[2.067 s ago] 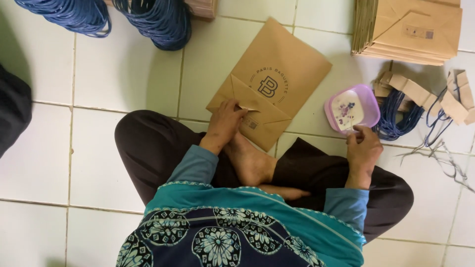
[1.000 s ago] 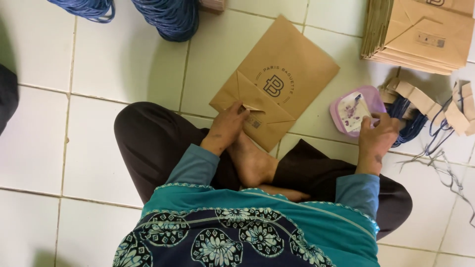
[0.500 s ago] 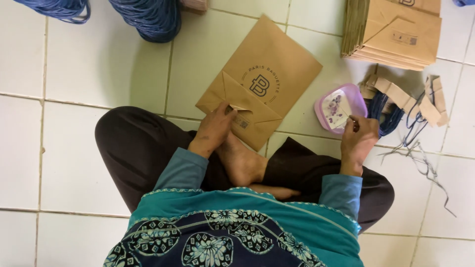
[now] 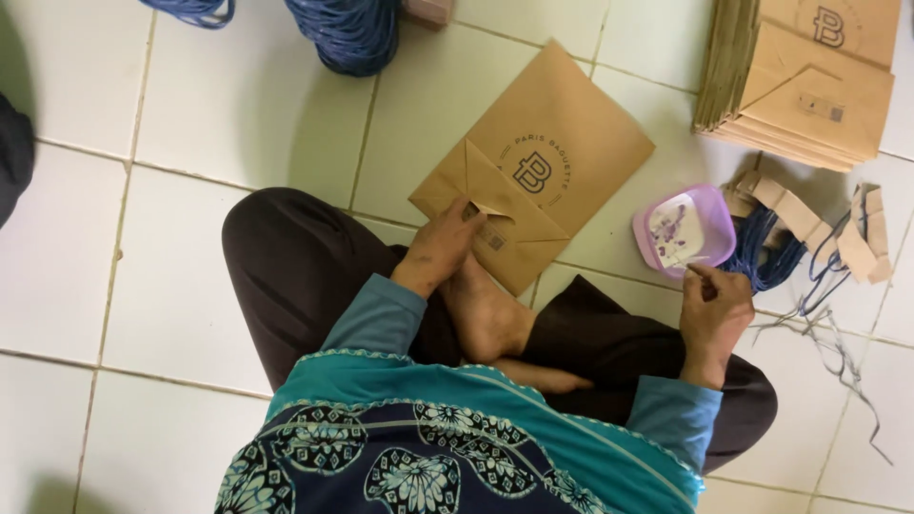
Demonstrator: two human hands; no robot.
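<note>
A flat brown paper bag (image 4: 562, 143) lies on the white tile floor in front of my crossed legs, its folded bottom toward me. My left hand (image 4: 440, 249) grips the edge of the bag's bottom flap with its fingertips. A small purple plastic bowl (image 4: 684, 230) with white paste in it sits to the right of the bag. My right hand (image 4: 714, 309) hovers at the bowl's near rim, with thumb and fingers pinched together. I cannot tell if anything is between them. My bare foot (image 4: 486, 314) rests just below the bag.
A stack of folded brown paper bags (image 4: 809, 86) lies at the top right. Cardboard strips with blue cord handles (image 4: 809, 228) and loose cords (image 4: 838, 333) lie right of the bowl. Blue cord bundles (image 4: 352, 33) sit at the top. A dark object (image 4: 14, 157) is at the left edge.
My right hand has moved from my knee up to the purple bowl's rim. My left hand has stayed on the bag's flap.
</note>
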